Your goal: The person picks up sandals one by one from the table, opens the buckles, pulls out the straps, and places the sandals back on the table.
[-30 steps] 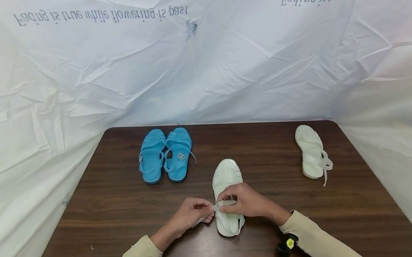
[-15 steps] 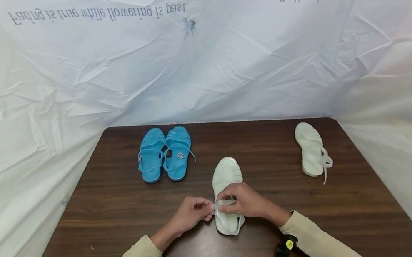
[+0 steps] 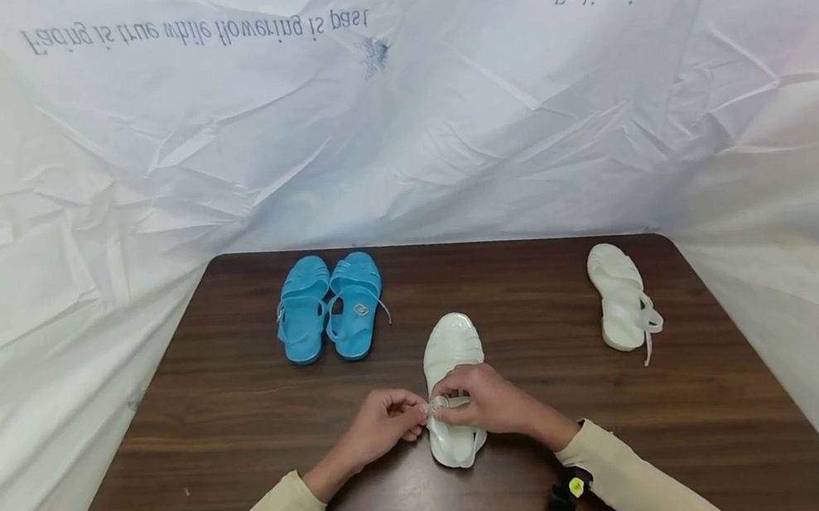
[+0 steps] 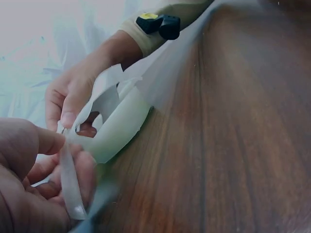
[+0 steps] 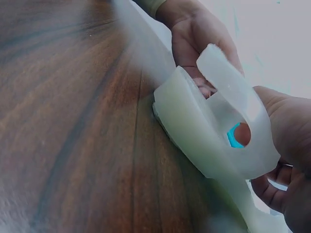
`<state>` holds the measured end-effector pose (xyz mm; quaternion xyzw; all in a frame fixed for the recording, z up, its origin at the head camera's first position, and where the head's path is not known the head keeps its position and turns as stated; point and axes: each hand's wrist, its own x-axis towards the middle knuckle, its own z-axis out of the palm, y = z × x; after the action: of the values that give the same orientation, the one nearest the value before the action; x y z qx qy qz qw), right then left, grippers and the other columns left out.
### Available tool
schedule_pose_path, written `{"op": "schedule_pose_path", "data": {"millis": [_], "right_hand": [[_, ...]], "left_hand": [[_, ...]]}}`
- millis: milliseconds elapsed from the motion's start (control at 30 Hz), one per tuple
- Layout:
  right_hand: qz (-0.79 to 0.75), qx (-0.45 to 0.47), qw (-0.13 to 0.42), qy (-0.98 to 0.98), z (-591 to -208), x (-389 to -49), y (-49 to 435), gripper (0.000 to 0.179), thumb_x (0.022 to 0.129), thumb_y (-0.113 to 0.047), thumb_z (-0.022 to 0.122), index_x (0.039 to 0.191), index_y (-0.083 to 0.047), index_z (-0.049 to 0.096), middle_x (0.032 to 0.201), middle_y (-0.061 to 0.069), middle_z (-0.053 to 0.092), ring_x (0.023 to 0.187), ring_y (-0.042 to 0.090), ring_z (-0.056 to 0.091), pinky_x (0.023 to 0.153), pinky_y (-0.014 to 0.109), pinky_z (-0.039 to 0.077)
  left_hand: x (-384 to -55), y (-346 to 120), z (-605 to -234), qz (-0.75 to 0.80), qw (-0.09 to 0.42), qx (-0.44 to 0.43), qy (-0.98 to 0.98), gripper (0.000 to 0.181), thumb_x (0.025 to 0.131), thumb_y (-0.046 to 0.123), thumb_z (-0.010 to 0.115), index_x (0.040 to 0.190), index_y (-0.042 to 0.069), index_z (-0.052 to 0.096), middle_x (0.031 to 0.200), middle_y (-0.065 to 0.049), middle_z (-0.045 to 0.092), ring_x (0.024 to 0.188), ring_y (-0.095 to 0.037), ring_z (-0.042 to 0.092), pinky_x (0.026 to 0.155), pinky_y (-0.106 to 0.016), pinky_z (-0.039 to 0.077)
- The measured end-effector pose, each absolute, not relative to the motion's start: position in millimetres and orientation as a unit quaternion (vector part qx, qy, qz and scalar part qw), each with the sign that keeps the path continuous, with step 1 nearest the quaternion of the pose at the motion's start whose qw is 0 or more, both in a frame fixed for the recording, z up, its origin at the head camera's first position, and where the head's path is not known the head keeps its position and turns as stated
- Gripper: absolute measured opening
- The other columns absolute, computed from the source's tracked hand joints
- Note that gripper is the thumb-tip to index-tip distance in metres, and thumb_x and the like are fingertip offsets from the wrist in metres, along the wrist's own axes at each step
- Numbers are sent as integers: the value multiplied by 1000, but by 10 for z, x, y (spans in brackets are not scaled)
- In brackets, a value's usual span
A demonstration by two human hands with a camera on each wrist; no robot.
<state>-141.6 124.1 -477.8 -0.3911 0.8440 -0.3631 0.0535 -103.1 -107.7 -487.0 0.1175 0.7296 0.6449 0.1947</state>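
Note:
A white jelly sandal (image 3: 451,343) lies on the table, toe pointing away, between my two hands. My left hand (image 3: 385,420) pinches the sandal's ankle strap at its left side. In the left wrist view the translucent strap end (image 4: 72,189) hangs down from the thumb and fingertip. My right hand (image 3: 488,401) pinches the strap near its small buckle (image 3: 437,403), above the footbed. Fingers partly cover the buckle, so how the strap runs through it cannot be made out. The right wrist view shows the heel strap (image 5: 248,116) standing up in a loop.
A pair of blue sandals (image 3: 328,307) stands at the back left of the brown wooden table (image 3: 249,439). Another white sandal (image 3: 618,296) lies at the back right, its strap looped out sideways. White printed sheeting (image 3: 397,140) hangs behind and along both sides.
The strap tail that showed below my left hand a second ago is out of sight in the head view. My left fingertips are slightly closer to the right ones; the sandals have stayed put.

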Motion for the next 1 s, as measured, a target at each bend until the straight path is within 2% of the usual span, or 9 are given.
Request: {"op": "schedule_pose_path", "data": {"millis": [233,467,600,833,1000], "right_hand": [[-387,-371,63,842,-4804,-1411,1281,12,91,-26,79,102,-20,77,92,-14,69,79,6,60,69,22,51],[-389,-370,63,841,-4812,-1414,1243,13,90,-24,81,101,-18,77,93,-14,69,83,3,60,73,23,52],[-396,-364,65,841,-4818,-1417,1221,11,89,-24,81,99,-20,76,90,-15,67,83,2,58,73,23,52],[-418,-337,72,841,-4821,-1393,1246,10,90,-23,81,99,-22,76,89,-15,66,82,2,58,72,24,51],[-423,-331,79,840,-4821,-1385,1244,11,90,-24,81,99,-22,76,89,-15,65,81,3,58,71,24,52]], "left_hand": [[-1052,-1085,-4899,640,209,102,732,20,100,12,67,104,-7,73,86,-10,69,72,-13,62,63,-25,58],[-1073,-1060,-4952,643,197,106,733,19,101,11,65,101,-7,73,85,-5,68,70,-10,63,65,-24,57],[-1087,-1059,-4938,638,191,119,736,19,101,12,65,102,-6,73,85,-6,68,71,-11,63,65,-25,57],[-1082,-1136,-4918,616,216,121,747,21,102,15,64,103,-4,73,84,-9,69,69,-14,63,60,-27,57],[-1088,-1149,-4945,628,226,121,734,22,101,14,65,104,-6,74,85,-8,70,74,-14,64,65,-25,57]]}}
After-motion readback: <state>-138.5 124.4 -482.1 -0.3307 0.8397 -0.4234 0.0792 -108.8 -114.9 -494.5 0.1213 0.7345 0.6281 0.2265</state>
